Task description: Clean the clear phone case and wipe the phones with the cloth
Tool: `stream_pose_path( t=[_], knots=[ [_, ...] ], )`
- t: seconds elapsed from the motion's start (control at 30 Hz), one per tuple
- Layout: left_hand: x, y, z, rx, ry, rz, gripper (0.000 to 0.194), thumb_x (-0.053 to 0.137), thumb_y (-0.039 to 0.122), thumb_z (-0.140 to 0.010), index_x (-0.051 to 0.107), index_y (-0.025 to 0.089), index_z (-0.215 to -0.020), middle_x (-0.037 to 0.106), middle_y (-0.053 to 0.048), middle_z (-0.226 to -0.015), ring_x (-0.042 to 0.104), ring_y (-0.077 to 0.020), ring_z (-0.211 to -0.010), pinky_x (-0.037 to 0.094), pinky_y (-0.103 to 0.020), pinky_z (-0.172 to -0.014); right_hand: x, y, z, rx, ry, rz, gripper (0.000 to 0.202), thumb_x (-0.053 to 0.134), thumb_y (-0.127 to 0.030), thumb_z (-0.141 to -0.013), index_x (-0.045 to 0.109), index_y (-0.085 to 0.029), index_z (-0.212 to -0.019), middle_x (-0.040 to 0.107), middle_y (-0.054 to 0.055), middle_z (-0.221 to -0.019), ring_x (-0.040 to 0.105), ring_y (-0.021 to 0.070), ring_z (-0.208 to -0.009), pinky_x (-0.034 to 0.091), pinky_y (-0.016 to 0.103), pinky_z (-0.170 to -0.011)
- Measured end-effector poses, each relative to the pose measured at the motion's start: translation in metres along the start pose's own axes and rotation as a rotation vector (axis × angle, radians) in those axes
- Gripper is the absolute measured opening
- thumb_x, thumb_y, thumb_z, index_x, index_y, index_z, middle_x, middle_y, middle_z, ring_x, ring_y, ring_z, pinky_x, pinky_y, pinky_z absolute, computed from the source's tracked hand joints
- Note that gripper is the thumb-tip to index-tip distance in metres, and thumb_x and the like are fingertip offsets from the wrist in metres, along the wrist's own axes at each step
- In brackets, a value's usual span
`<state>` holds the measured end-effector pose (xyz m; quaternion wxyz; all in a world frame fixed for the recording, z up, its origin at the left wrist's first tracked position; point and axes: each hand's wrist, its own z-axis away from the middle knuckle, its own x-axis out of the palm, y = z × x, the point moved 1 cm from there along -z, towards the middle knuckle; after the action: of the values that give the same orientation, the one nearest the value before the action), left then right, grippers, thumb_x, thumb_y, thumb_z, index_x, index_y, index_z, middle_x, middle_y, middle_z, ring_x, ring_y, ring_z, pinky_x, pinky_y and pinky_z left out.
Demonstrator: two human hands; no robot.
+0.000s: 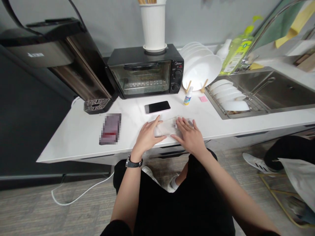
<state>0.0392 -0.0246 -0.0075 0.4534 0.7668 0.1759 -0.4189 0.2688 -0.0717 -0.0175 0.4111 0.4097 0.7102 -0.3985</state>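
Observation:
A clear, see-through case (167, 127), which looks like a phone case, lies flat near the counter's front edge. My left hand (147, 136), with a dark-strapped watch at the wrist, is at its left end, thumb and index finger spread along opposite edges. Over the right end lies my right hand (189, 133), fingers stretched flat on the case and thumb apart by the near edge. Just behind is a phone (157, 107) with a black screen. A small spray bottle (188, 96) stands behind my right hand, beside a pink square (203, 99).
A blurred dark rectangular item (110, 129) lies left on the white counter (81, 144). Behind stand a drinks machine (81, 62), a toaster oven (146, 73) and racked plates (203, 70). The sink (283, 88) is right, and another person's shoe (257, 163) shows below.

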Motion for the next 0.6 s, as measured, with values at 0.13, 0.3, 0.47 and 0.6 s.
stream_pose_path(
  t=[0.13, 0.3, 0.47, 0.6],
  knots=[
    [0.001, -0.002, 0.0, 0.003, 0.001, 0.019, 0.101, 0.08, 0.039, -0.089, 0.021, 0.031, -0.169, 0.061, -0.006, -0.155, 0.054, -0.0307, -0.145, 0.038, -0.052, -0.123, 0.013, -0.011, -0.021, 0.051, 0.023, -0.007, 0.087, 0.044, -0.068, -0.104, 0.042, -0.002, -0.16, 0.042, 0.025, -0.166, 0.038, 0.0395, -0.157, 0.024, 0.063, -0.129],
    [0.001, -0.003, 0.002, -0.027, -0.009, 0.007, 0.098, 0.078, 0.03, -0.089, 0.022, 0.031, -0.169, 0.06, -0.007, -0.156, 0.056, -0.028, -0.143, 0.032, -0.052, -0.128, 0.017, -0.058, -0.007, -0.18, -0.056, -0.131, 0.085, 0.045, -0.069, -0.104, 0.04, -0.008, -0.163, 0.041, 0.02, -0.167, 0.038, 0.0329, -0.158, 0.024, 0.06, -0.132],
    [0.0, 0.001, 0.002, 0.001, -0.01, 0.025, 0.1, 0.08, 0.038, -0.089, 0.021, 0.034, -0.169, 0.061, -0.006, -0.156, 0.052, -0.0288, -0.147, 0.031, -0.054, -0.129, 0.002, -0.008, 0.006, -0.038, 0.009, -0.034, 0.078, 0.043, -0.066, -0.105, 0.044, -0.012, -0.162, 0.045, 0.019, -0.165, 0.043, 0.038, -0.154, 0.022, 0.067, -0.129],
    [0.0, 0.0, 0.002, -0.001, 0.009, 0.035, 0.1, 0.081, 0.039, -0.088, 0.022, 0.034, -0.169, 0.06, -0.006, -0.156, 0.053, -0.0294, -0.146, 0.034, -0.053, -0.127, 0.008, 0.006, -0.015, 0.075, 0.062, 0.006, 0.084, 0.042, -0.068, -0.105, 0.044, -0.005, -0.161, 0.043, 0.024, -0.165, 0.039, 0.0425, -0.156, 0.023, 0.068, -0.128]
  ],
)
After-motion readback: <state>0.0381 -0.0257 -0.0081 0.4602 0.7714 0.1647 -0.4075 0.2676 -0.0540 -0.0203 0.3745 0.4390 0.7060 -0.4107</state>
